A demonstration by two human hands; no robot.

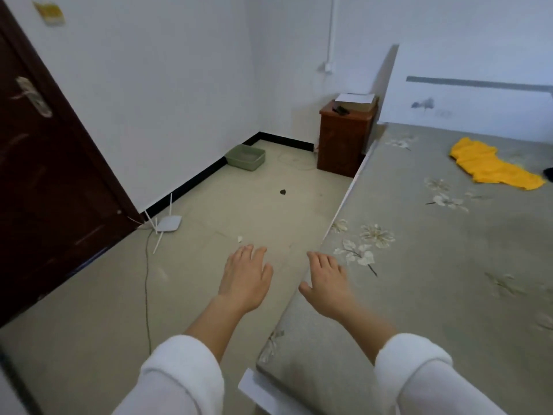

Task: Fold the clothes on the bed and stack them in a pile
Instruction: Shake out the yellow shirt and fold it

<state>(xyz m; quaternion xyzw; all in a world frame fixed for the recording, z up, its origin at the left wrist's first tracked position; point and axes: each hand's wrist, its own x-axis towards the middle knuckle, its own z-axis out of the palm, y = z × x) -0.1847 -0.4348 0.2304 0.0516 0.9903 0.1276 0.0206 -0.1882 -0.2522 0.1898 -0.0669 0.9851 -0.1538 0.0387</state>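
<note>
Both hands are held out forward, palms down; the left hand is seen over the floor, just beside the bed's edge; the right hand is seen over the near left edge of the bed, and whether the sheet is touched cannot be told. The grip of each hand is apart, the fingers being straight and loosely spread; nothing is held in either.

The yellow garment is laid unfolded and crumpled on the grey flowered sheet, toward the far right of the bed, near the headboard and well apart from both hands; its long axis is set diagonally, the bunched end being pointed toward the headboard and the flatter end toward the right edge of the view. A small dark thing is glimpsed just beside it at that edge; what it is cannot be told.

A wooden nightstand is placed beside the head of the bed; a green tray is set on the floor by the wall; a white router is laid near the dark door.
</note>
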